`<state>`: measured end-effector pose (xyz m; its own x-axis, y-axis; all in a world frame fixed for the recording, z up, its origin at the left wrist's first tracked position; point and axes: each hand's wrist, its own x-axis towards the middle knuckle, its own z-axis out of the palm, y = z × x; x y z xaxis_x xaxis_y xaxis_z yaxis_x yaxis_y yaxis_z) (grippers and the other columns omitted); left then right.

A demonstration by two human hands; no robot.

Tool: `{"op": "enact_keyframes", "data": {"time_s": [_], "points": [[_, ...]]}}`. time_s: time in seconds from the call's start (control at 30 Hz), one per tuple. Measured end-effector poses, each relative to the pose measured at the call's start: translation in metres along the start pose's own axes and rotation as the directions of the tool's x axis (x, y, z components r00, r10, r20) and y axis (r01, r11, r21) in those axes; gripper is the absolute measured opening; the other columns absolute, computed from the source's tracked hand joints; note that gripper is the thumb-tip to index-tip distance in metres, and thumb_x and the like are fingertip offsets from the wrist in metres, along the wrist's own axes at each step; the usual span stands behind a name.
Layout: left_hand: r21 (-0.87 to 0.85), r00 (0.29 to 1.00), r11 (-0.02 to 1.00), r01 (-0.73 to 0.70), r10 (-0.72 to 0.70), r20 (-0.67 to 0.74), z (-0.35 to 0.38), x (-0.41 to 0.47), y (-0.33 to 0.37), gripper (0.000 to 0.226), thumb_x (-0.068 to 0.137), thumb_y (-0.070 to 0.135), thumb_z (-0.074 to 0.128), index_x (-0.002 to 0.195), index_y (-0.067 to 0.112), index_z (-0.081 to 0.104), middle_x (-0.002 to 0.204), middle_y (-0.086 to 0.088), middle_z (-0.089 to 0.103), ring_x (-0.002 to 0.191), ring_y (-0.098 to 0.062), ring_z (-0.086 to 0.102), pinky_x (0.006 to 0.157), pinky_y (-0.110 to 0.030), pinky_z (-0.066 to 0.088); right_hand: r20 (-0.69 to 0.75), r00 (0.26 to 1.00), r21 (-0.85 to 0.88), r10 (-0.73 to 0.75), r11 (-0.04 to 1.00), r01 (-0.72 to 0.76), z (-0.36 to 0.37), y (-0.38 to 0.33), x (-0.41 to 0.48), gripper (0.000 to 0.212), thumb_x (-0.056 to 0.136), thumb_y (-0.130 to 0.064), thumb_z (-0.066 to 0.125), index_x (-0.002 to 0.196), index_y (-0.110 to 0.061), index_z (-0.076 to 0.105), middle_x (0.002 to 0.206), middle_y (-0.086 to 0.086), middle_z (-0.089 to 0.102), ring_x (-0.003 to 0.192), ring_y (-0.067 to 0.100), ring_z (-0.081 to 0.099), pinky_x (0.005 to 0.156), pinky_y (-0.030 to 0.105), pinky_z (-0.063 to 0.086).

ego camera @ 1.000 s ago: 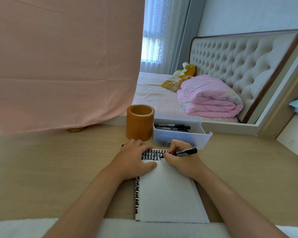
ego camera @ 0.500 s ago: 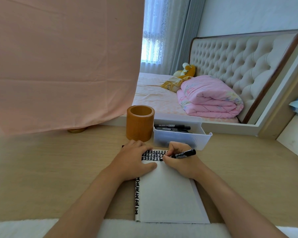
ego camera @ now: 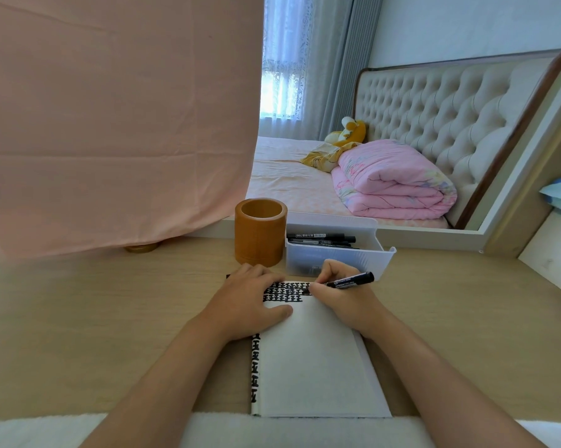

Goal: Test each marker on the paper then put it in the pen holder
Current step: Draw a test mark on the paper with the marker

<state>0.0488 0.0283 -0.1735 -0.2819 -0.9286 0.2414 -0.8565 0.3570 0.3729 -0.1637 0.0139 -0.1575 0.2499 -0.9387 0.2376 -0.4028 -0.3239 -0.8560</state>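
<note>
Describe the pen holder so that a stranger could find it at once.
On the wooden desk, look beyond the notebook toward the far edge. The pen holder stands upright there, just left of the white tray of markers. It alone is a round, orange-brown cylinder.

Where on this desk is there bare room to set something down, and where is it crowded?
Bare wooden desk lies left of the open white notebook, below the hanging pink cloth, and right of it, beside the white plastic bin. Crowded: between notebook, bin and brown cylindrical pen holder, where left hand and right hand rest.
</note>
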Motion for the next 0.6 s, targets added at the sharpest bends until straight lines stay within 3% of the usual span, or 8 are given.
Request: {"op": "enact_keyframes", "data": {"time_s": [0.2,0.33,0.4,0.47,0.6], "points": [[-0.047,0.999,0.999,-0.023,0.021,-0.036,-0.007,-0.001,0.0,0.057,0.09,0.059,0.053,0.142,0.037,0.046,0.133,0.016,0.05,0.122,-0.004,0.038,0.104,-0.031,0.035,0.03,1.0,0.178,-0.01,0.984,0.005,-0.007,-0.013,-0.003,0.005,0.088,-0.01,0.072,0.09,-0.011,0.067,0.063,0.004,0.064,0.052,0.014,0.053,0.048,0.02,0.041],[-0.239,0.98,0.971,-0.01,-0.038,-0.195,-0.018,-0.002,-0.006,0.038,0.098,0.034,0.053,0.137,0.032,0.054,0.132,0.017,0.055,0.119,0.001,0.047,0.101,-0.024,0.04,0.043,0.999,0.253,-0.021,0.967,0.01,-0.007,-0.023,-0.001,0.013,0.092,0.0,0.063,0.1,-0.008,0.07,0.074,0.011,0.071,0.048,0.017,0.052,0.045,0.019,0.042],[-0.187,0.963,0.981,0.058,-0.105,-0.249,-0.025,-0.002,-0.014,0.037,0.099,0.024,0.052,0.135,0.03,0.055,0.131,0.014,0.056,0.118,-0.001,0.048,0.096,-0.018,0.036,0.093,0.995,0.236,-0.038,0.972,0.015,-0.005,-0.025,-0.002,0.019,0.096,0.001,0.056,0.104,-0.009,0.07,0.079,0.012,0.072,0.049,0.018,0.053,0.046,0.02,0.043],[-0.073,0.949,0.983,0.17,-0.183,-0.255,-0.03,-0.002,-0.027,0.039,0.098,0.024,0.052,0.136,0.029,0.054,0.13,0.009,0.056,0.119,-0.008,0.047,0.097,-0.024,0.037,0.158,0.985,0.219,-0.061,0.975,0.025,-0.006,-0.024,-0.002,0.03,0.099,0.005,0.048,0.114,-0.012,0.068,0.087,0.012,0.072,0.055,0.016,0.057,0.047,0.02,0.044],[0.042,0.948,0.955,0.292,-0.284,-0.145,-0.027,-0.005,-0.041,0.039,0.092,0.034,0.059,0.13,0.029,0.059,0.119,0.004,0.056,0.114,-0.016,0.045,0.096,-0.032,0.041,0.275,0.961,0.268,-0.024,0.962,-0.052,-0.005,-0.03,-0.002,0.045,0.103,0.004,0.033,0.133,-0.017,0.06,0.105,0.014,0.07,0.072,0.024,0.064,0.051,0.029,0.051]]}}
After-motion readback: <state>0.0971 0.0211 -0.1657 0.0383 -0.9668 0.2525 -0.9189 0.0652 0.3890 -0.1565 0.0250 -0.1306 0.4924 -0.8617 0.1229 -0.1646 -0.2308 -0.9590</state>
